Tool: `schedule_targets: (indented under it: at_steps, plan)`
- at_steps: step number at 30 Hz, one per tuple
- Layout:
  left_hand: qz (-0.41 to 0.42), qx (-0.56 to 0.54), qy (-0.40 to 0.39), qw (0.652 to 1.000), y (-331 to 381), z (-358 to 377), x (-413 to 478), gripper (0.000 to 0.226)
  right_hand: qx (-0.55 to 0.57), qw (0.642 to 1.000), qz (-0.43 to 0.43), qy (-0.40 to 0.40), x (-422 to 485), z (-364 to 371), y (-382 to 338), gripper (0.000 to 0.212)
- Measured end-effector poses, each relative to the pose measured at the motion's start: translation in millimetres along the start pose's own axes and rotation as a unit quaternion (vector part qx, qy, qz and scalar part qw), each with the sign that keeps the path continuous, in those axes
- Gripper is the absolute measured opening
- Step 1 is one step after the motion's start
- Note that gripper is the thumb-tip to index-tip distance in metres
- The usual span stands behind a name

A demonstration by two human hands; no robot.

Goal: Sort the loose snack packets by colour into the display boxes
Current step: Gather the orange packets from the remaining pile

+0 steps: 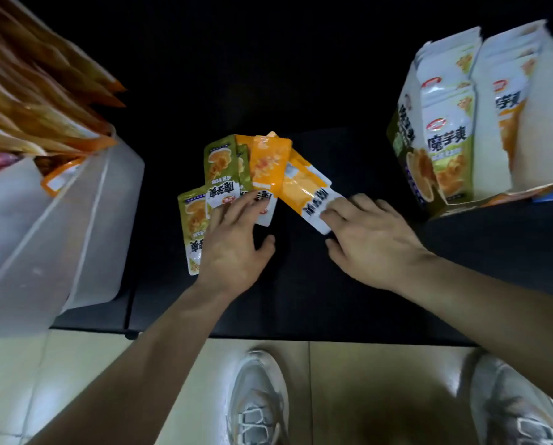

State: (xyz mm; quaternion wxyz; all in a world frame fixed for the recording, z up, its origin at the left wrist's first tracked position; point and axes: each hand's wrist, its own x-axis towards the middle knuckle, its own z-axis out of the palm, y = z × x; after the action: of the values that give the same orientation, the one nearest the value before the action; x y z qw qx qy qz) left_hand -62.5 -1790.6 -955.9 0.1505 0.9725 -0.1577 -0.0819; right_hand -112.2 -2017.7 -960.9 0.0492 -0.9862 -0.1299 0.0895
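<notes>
Your released left grip (233, 239) is pressing green foil packets (222, 167) at 9 o'clock; your right grip (371, 239), hold unclear, is touching an orange foil packet (302, 187) that may drag overlapping neighbours.

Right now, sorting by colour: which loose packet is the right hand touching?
The rightmost orange packet, white end under the right hand; the other orange and green ones lie further left.

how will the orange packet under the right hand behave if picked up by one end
Likely light and floppy: the orange packet is a thin, flat pouch. Its glossy film may slip in a pinch. Unlikely to roll, lying flat.
</notes>
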Motion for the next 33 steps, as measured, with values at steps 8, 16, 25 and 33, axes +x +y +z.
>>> schedule_targets:
  at_steps: [8, 16, 25, 33]
  plan:
    - [0.106, 0.071, 0.025, 0.991, 4.3, 14.7, -18.9, 0.051, 0.004, 0.999, -0.028, 0.021, 3.5, 6.5, 0.8, 0.058]
    - [0.057, -0.025, -0.021, 0.998, 4.5, 14.1, -21.2, 0.052, 0.024, 0.995, 0.066, 0.067, -17.2, 11.2, 1.5, 0.05]
    - [0.02, -0.019, -0.021, 0.999, 11.4, 14.0, -17.5, 0.066, 0.22, 0.957, 0.188, -0.027, -21.7, -5.1, 7.9, 0.063]
    - [0.021, -0.047, -0.032, 0.998, -4.0, 11.7, -19.0, 0.051, 0.119, 0.983, 0.053, 0.132, -32.4, -3.0, 13.2, 0.034]
